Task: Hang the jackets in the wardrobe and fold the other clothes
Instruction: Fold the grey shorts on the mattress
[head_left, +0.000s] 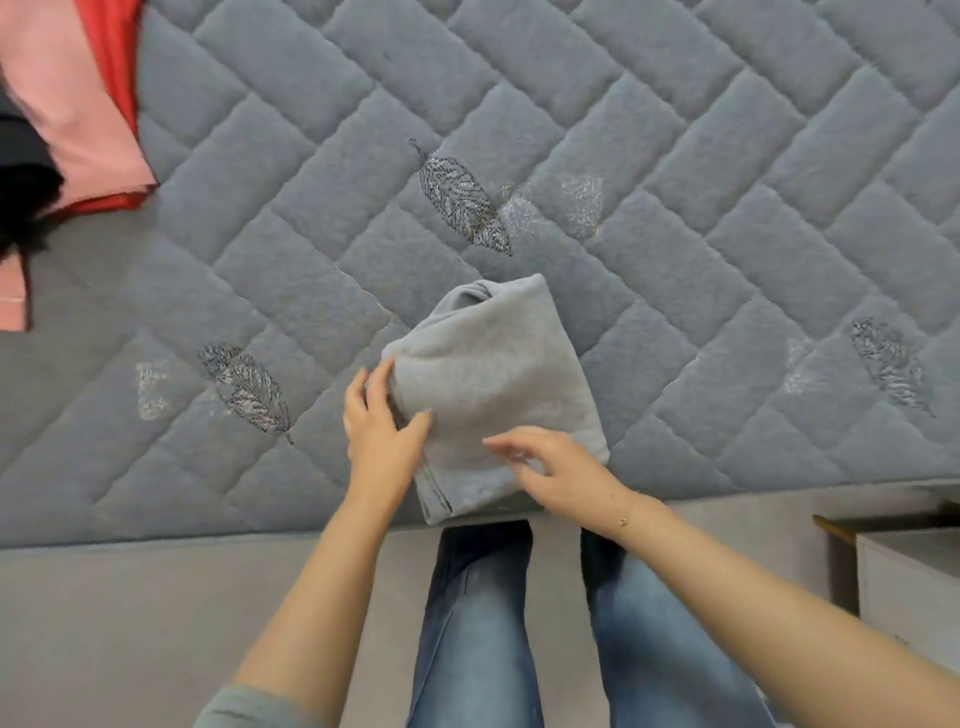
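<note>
Quilted bedspread bears folded grey garment under both hands.

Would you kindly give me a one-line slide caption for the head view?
Both hands, left and right, rest on a folded grey garment at the quilted bed's near edge.

Grey fleece garment folded into a compact rectangle, lying flat near the bed's front edge, one end bunched at the top, layered edges showing at its near left corner, pink top over red cloth heaped at far left
</note>
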